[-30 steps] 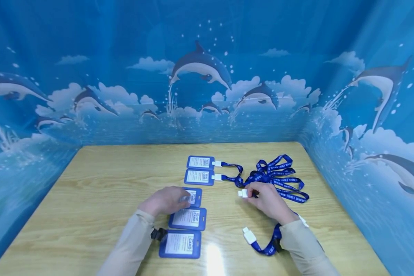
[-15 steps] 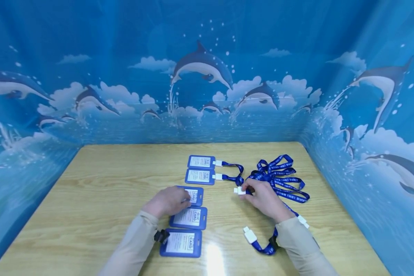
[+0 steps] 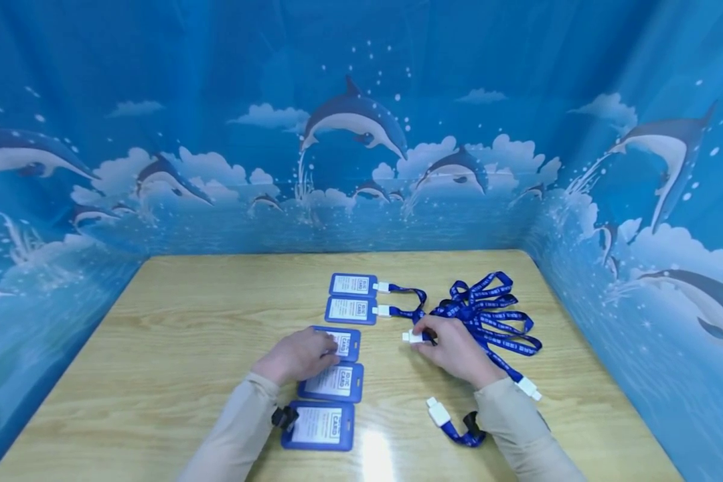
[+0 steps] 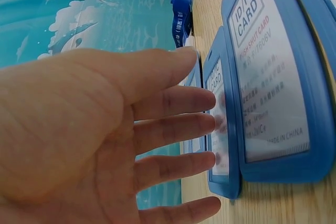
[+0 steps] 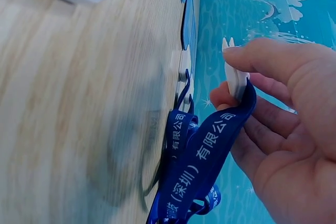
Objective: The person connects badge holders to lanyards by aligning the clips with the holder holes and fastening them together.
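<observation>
Backdrop: dolphin-print curtain (image 3: 217, 73) behind & beside wood-grain table (image 3: 156, 348).
White clip (image 3: 414, 337): up off table, just R of middle ID-card holder (image 3: 345, 341), apart from it.
R hand (image 3: 454, 348): pinches clip btwn thumb & fingers; blue strap (image 5: 207, 150) trails twd lanyard bundle (image 3: 472, 309).
L hand (image 3: 298, 353): fingers straight, slightly spread, tips at middle holder; can't tell how firm the contact is.
Change: in last sec clip's come left, holder's edged right; gap narrower, slot end facing clip, not joined.
Top holder (image 3: 352, 284) & 2nd holder (image 3: 351, 310): each w/ clip at slot end, looks attached.
4th holder (image 3: 333, 381) & 5th holder (image 3: 319, 426): no clip on.
Near loose clip (image 3: 438, 412): table, R of 5th.
Far loose clip (image 3: 527, 388): by R forearm.
</observation>
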Demonstrator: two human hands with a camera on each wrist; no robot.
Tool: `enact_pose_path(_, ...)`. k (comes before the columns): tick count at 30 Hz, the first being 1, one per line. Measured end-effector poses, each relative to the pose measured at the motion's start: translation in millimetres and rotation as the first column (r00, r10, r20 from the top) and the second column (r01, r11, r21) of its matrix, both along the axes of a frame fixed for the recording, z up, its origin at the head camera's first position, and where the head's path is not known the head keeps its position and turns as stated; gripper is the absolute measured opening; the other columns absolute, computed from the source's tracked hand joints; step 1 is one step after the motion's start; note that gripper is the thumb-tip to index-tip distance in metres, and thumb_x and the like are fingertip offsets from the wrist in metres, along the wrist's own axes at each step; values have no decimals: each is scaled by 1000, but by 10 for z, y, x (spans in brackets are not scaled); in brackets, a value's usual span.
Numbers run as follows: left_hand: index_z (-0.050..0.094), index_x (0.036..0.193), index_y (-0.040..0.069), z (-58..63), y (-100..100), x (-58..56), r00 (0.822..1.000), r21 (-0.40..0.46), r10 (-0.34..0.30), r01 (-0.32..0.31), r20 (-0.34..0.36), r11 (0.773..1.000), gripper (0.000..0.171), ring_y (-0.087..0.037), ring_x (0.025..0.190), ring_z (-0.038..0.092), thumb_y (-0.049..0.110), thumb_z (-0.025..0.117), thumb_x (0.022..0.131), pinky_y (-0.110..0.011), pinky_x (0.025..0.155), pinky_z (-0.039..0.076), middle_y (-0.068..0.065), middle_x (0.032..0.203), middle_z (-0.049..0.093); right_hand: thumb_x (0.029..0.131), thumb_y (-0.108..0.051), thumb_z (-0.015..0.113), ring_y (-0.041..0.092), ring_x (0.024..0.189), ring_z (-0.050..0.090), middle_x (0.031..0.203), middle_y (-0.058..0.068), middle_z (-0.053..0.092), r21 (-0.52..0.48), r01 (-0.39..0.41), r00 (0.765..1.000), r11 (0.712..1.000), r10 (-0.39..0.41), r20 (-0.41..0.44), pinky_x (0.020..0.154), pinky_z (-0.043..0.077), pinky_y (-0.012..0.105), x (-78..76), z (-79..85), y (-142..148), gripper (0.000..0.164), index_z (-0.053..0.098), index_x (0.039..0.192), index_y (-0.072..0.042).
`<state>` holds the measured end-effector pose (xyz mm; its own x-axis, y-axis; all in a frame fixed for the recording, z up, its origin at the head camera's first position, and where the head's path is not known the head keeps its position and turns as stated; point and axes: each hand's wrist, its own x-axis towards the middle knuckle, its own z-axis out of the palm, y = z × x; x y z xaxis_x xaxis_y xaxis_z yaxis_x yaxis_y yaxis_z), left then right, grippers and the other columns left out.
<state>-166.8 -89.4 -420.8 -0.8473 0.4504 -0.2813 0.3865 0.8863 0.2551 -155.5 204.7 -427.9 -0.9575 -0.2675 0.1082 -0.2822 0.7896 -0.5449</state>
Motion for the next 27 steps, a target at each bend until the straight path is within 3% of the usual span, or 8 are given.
enact_pose_path(9,71,128,16,-44,18,-14,1000,-13,-23,23,-12,1000,36,-28,131,55,37,61,100,-48,111,47,-7,145,58,85,-16,82,21,102,69,108,1,75,-2,-22,1000,1000,22,-20,91,59,43,-41,-8,-76,18,72,100,-21)
enact_pose_path(15,71,127,16,-49,32,-16,999,-7,-28,28,-21,1000,35,-28,133,52,36,62,100,-48,111,47,-6,146,56,84,-12,81,21,101,71,103,1,76,-5,-86,995,996,86,-50,92,60,41,-65,-14,-115,15,73,96,-17)
enact_pose_path(20,67,133,17,-44,58,-5,1000,-8,-18,18,-7,1000,39,-32,143,43,37,61,100,-53,117,40,-5,152,52,83,-12,82,19,97,71,101,1,76,18,-114,991,993,115,-70,89,61,38,-86,-33,-164,13,75,94,-16)
enact_pose_path(27,62,139,17,-52,68,-1,1000,-10,-19,19,13,1000,45,-39,147,36,40,60,101,-56,121,32,-6,155,48,82,-13,83,19,101,71,104,1,76,20,-88,995,996,89,-53,93,60,40,-89,-14,-222,15,75,94,-18)
